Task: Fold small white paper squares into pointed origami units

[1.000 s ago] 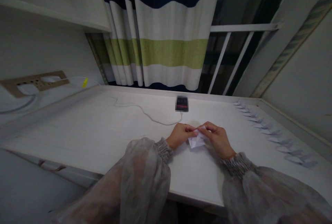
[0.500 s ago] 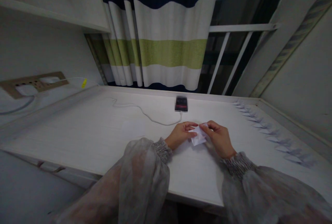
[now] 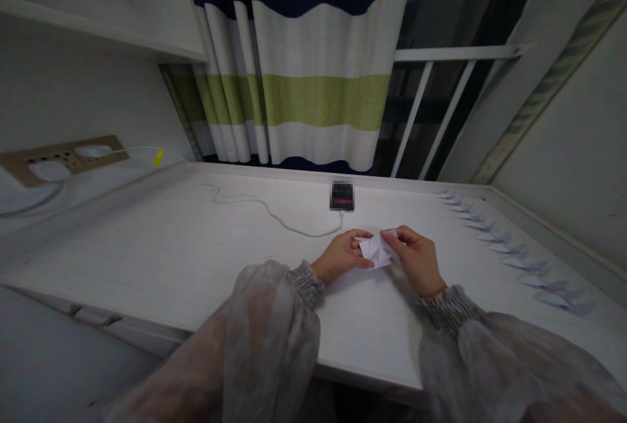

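A small folded piece of white paper (image 3: 376, 250) is held between both hands just above the white desk (image 3: 196, 247). My left hand (image 3: 341, 254) pinches its left side with thumb and fingers. My right hand (image 3: 417, 260) pinches its right side, fingers curled over the top edge. Sheer grey sleeves cover both forearms.
A row of several folded paper pieces (image 3: 509, 250) lines the desk's right edge. A small dark device (image 3: 341, 195) with a white cable (image 3: 264, 209) sits behind my hands. A wall socket strip (image 3: 63, 156) is at the left, a striped curtain (image 3: 313, 83) and a white rail (image 3: 455, 52) behind.
The folded paper has been lifted and turned up between the fingers, and both hands have shifted slightly right and closer around it.
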`<state>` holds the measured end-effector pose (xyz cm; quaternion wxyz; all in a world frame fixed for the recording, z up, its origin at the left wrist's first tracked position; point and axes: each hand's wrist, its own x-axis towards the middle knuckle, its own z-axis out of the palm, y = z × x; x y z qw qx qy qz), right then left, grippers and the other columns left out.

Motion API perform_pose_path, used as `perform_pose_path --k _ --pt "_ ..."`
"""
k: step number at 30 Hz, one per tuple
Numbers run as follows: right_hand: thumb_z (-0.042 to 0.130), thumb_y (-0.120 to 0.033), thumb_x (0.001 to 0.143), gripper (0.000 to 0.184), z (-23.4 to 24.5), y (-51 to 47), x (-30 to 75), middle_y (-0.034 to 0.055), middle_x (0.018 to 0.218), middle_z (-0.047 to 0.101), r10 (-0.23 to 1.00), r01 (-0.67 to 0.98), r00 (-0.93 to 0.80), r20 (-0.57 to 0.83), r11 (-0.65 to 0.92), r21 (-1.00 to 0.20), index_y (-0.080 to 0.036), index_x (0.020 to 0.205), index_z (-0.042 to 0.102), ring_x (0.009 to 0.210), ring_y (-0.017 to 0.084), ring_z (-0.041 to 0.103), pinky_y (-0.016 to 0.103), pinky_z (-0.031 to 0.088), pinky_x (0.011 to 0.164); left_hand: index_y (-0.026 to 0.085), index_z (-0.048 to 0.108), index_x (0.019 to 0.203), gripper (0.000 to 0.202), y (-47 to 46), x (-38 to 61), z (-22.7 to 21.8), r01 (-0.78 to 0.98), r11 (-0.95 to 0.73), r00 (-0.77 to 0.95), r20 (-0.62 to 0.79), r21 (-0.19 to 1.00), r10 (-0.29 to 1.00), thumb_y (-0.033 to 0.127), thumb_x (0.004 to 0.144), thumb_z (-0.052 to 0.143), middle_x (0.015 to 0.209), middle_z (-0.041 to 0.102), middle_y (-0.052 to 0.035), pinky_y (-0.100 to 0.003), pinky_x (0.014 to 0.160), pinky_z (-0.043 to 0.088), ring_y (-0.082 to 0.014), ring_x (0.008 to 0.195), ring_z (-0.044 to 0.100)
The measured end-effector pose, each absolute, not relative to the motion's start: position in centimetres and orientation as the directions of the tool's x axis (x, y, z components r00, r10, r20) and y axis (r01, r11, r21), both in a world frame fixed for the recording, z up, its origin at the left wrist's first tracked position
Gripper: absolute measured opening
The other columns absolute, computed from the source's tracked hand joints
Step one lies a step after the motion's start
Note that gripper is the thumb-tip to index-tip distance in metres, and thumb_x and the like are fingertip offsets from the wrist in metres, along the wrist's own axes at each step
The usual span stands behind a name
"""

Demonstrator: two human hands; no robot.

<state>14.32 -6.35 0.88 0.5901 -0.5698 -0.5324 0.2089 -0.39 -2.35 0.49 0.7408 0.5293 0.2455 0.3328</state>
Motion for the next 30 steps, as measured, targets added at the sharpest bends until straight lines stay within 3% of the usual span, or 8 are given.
perform_pose_path --k 5,8,12,17,22,26,30 --pt "0.060 -0.040 0.066 0.025 1.2 -6.5 14.2 -0.0010 0.056 0.055 0.857 0.363 0.332 0.393 0.269 -0.892 -0.016 0.059 0.059 0.055 0.012 0.046 0.025 0.036 0.054 0.013 0.049 0.101 0.064 -2.5 -0.6 0.9 -0.258 0.235 0.679 0.003 0.937 0.734 -0.005 0.041 0.063 0.079 0.060 -0.0034 -0.025 0.065 0.042 -0.0109 0.066 0.057" --pt "0.060 -0.038 0.066 0.024 1.5 -6.8 13.9 -0.0009 0.057 0.055 0.869 0.372 0.300 0.393 0.273 -0.887 -0.016 0.058 0.059 0.057 0.012 0.047 0.025 0.037 0.055 0.015 0.052 0.099 0.055 -2.5 -0.9 1.4 -0.308 0.271 0.701 0.025 0.912 0.713 0.002 0.047 0.063 0.082 0.058 -0.0041 -0.025 0.064 0.042 -0.0111 0.067 0.056" --pt "0.058 -0.036 0.068 0.022 1.6 -7.0 13.6 0.0001 0.062 0.056 0.880 0.402 0.238 0.410 0.295 -0.867 -0.016 0.060 0.061 0.060 0.013 0.049 0.026 0.038 0.058 0.015 0.053 0.093 0.040 -2.5 -0.8 1.5 -0.261 0.326 0.713 -0.046 0.908 0.700 0.017 0.055 0.066 0.079 0.057 -0.0035 -0.028 0.063 0.044 -0.0127 0.068 0.056" --pt "0.059 -0.034 0.069 0.020 1.7 -7.1 13.3 -0.0004 0.061 0.054 0.891 0.419 0.164 0.423 0.325 -0.848 -0.017 0.060 0.061 0.061 0.013 0.049 0.026 0.038 0.060 0.013 0.053 0.087 0.040 -2.3 -0.4 0.4 -0.108 0.182 0.639 -0.073 0.977 0.766 0.028 0.054 0.071 0.058 0.052 0.0033 -0.019 0.049 0.036 -0.0064 0.048 0.048" --pt "0.057 -0.036 0.072 0.020 1.8 -7.1 13.2 0.0004 0.068 0.056 0.903 0.328 0.083 0.421 0.374 -0.867 -0.018 0.067 0.063 0.067 0.013 0.050 0.026 0.039 0.064 0.014 0.052 0.090 0.045 -2.0 -0.3 0.0 -0.176 0.083 0.607 0.042 0.981 0.793 0.027 0.052 0.072 0.048 0.048 0.0077 -0.018 0.046 0.032 -0.0046 0.041 0.043" --pt "0.048 -0.038 0.078 0.025 1.6 -6.9 13.8 0.0018 0.076 0.060 0.890 0.212 0.173 0.421 0.383 -0.899 -0.019 0.080 0.063 0.074 0.014 0.052 0.026 0.041 0.069 0.014 0.051 0.089 0.044 -2.1 -0.2 0.5 -0.276 0.060 0.534 0.101 0.959 0.840 0.027 0.053 0.072 0.055 0.055 0.0047 -0.018 0.050 0.035 -0.0065 0.047 0.049" --pt "0.056 -0.035 0.072 0.019 1.6 -6.9 14.1 0.0016 0.075 0.059 0.890 0.314 0.165 0.425 0.361 -0.878 -0.018 0.078 0.063 0.070 0.014 0.053 0.026 0.042 0.066 0.012 0.054 0.076 0.031 -2.0 -0.1 0.5 -0.334 -0.013 0.435 0.166 0.943 0.885 0.026 0.054 0.071 0.069 0.061 -0.0008 -0.021 0.061 0.040 -0.0088 0.061 0.054"
